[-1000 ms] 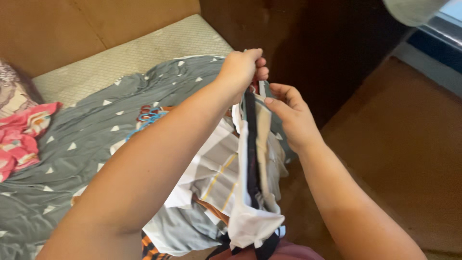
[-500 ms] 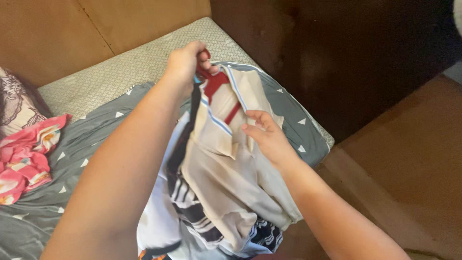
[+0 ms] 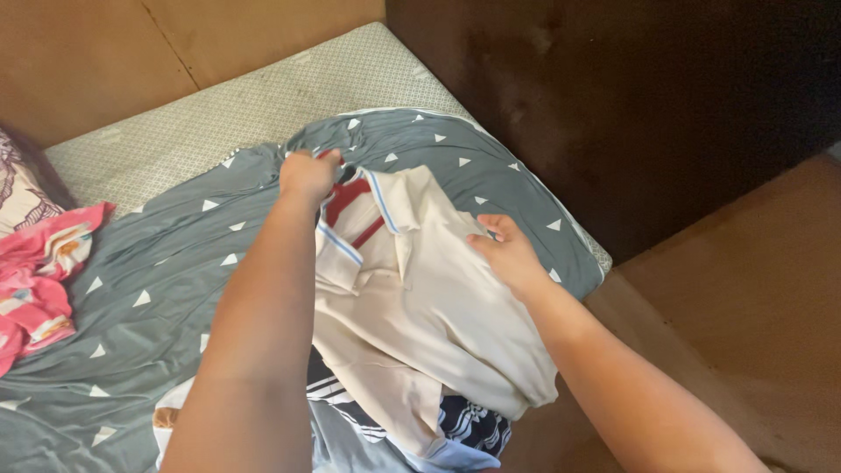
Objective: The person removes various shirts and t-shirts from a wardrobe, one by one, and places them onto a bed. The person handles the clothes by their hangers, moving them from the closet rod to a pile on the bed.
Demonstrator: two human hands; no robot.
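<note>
On the bed, at centre, a cream polo shirt [image 3: 420, 307] with blue-striped collar lies over a grey triangle-print bedsheet [image 3: 158, 289]. Left hand [image 3: 308, 173], at 12 o'clock of the shirt, is clenched on the top of a red hanger [image 3: 350, 206] inside the collar. Right hand [image 3: 508, 252], at 2 o'clock, rests fingers spread on the shirt's shoulder, grasping nothing. Dark striped garments [image 3: 464, 420] protrude beneath at 6 o'clock. Pink floral cloth [image 3: 39, 280] lies at 9 o'clock, well apart.
</note>
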